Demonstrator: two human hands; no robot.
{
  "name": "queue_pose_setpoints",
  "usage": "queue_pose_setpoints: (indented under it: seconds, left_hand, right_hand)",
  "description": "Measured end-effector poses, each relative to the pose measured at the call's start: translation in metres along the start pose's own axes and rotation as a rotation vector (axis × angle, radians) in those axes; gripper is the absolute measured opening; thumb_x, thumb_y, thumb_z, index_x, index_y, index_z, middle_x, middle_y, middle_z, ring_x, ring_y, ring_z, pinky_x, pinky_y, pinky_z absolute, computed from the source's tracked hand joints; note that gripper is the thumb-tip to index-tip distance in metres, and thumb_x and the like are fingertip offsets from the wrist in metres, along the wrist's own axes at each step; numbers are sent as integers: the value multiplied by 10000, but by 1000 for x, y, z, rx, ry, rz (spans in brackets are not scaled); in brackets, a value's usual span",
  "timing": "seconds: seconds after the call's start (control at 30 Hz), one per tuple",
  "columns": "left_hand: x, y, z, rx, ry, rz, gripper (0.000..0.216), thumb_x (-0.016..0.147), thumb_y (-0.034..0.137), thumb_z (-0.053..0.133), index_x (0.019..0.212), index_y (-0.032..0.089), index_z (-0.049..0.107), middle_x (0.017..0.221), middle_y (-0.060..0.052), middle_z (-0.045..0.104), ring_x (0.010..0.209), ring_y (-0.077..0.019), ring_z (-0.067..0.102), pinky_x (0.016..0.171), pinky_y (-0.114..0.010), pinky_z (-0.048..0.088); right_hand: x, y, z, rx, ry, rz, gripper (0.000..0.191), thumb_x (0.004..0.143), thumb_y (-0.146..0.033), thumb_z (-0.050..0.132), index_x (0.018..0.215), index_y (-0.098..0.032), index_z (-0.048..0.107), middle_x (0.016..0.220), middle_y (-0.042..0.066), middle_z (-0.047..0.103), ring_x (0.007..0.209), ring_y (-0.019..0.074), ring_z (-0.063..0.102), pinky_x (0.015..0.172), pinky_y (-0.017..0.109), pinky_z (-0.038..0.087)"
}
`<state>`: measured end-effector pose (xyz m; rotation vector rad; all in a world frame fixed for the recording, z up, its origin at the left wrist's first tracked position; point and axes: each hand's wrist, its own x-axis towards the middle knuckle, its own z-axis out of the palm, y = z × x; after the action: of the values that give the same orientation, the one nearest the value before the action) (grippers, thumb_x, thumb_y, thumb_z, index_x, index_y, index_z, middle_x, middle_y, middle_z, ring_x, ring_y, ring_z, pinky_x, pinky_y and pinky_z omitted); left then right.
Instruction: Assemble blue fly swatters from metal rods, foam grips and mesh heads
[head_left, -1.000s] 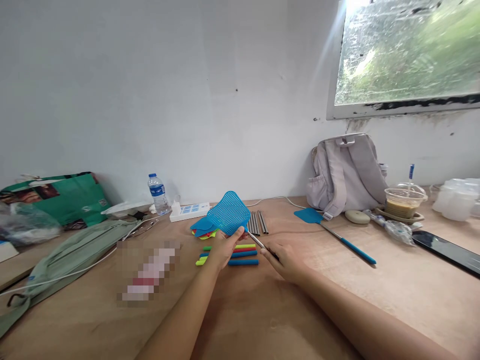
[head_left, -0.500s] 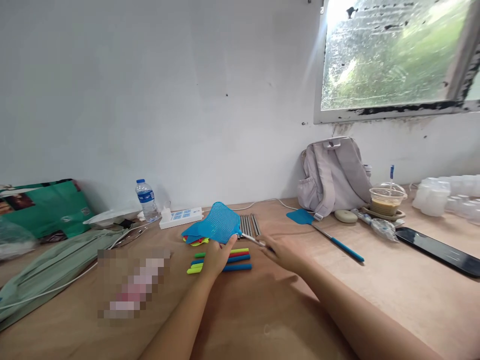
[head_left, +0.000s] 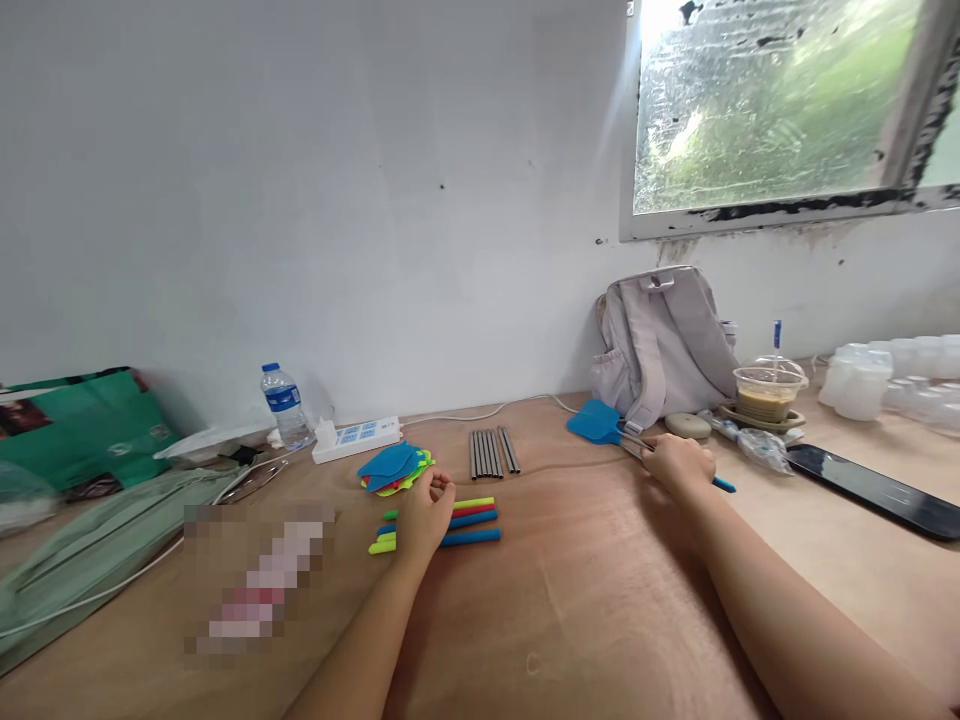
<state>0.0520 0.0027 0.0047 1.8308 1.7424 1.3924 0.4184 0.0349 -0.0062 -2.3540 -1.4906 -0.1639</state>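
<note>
My right hand [head_left: 677,462] lies out at about 2 o'clock on the wooden surface [head_left: 600,600], fingers curled down over the metal shaft of an assembled blue fly swatter [head_left: 600,424]. Its blue mesh head sits just beyond my knuckles toward 11 o'clock from the hand, and the blue grip end pokes out on the far side at about 4 o'clock. The fingers close loosely over the shaft; whether they truly pinch it I cannot tell.

My left hand [head_left: 421,512] rests at roughly 11 o'clock from me, half curled and holding nothing, its fingers lying over a row of coloured handle sleeves [head_left: 472,520] in yellow, red, green and blue. Just beyond the hand, at 12 o'clock from it, is a small stack of loose swatter heads [head_left: 394,467], blue on top with yellow and red edges showing below. To the right of that stack lie several bare metal rods [head_left: 491,452], side by side.

Farther back, a white power strip [head_left: 356,439] and a water bottle [head_left: 283,404] stand near the wall. A grey backpack [head_left: 664,340] leans at 1 o'clock, with a lidded drink cup [head_left: 766,390] beside it and a dark phone [head_left: 874,490] further right.
</note>
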Motion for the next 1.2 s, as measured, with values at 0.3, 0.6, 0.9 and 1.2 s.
queue_pose_setpoints:
  seconds: [0.3,0.6,0.9,1.2]
  left_hand:
    - [0,-3,3,58,-30,48,69,657,184,486,685,209,544,662,8,587,598,-152,516,619,-275,380]
    - [-5,4,7,255,-161,312,195,673,115,445,639,209,613,715,-31,566,786,-199,514,745,-336,377]
    - [-16,23,2,300,-433,400,156,651,140,480,651,198,626,711,-24,530,709,-169,501,642,-277,352]
    - [-18,29,-2,372,-568,465,185,629,126,478,689,203,636,700,-15,541,739,-166,503,660,-263,367]
  right_hand:
    - [-14,-30,1,78,131,-212,333,808,-256,410,1085,-216,592,1083,117,576,989,264,504,782,354,355]
    - [-79,-133,23,204,27,-756,313,754,-180,442,1052,-183,536,1021,87,587,884,224,540,753,313,336]
    - [-73,-145,27,131,-43,-747,298,798,-205,395,1075,-210,505,1027,89,553,908,231,523,720,312,315]
    - [-70,-144,32,136,-61,-624,213,803,-235,410,936,-168,562,996,104,577,943,234,505,755,317,302]
